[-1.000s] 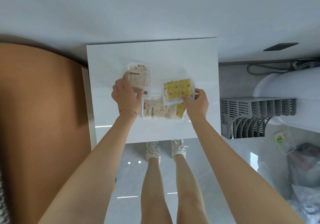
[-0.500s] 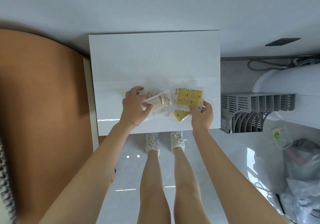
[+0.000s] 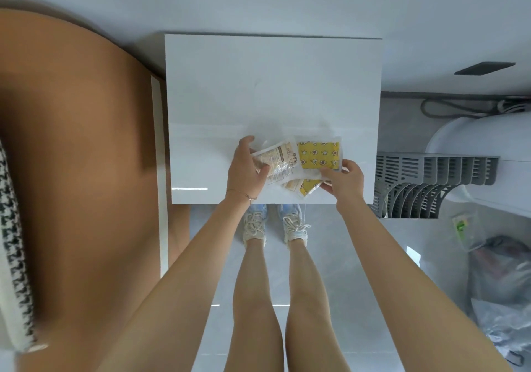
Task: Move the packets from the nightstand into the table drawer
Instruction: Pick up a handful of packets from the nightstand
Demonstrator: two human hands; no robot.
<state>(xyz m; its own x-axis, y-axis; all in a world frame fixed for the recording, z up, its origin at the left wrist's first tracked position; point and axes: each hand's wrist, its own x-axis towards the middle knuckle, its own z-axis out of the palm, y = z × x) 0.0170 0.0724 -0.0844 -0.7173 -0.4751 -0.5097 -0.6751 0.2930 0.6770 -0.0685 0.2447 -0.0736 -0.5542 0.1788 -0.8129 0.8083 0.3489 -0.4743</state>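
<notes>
My left hand (image 3: pixel 247 170) curls its fingers (image 3: pixel 246 141) round the printed packet (image 3: pixel 280 158). My right hand (image 3: pixel 344 182) pinches the yellow star packet (image 3: pixel 319 154) at its 5 o'clock corner. Both are near the nightstand's (image 3: pixel 258 84) 6 o'clock edge. They look light, floppy and slippery, so I hold the edges.

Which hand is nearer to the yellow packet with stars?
Right. The right hand pinches the yellow packet at its near right corner. The left hand grips the white printed packet beside it, on the yellow packet's left.
</notes>
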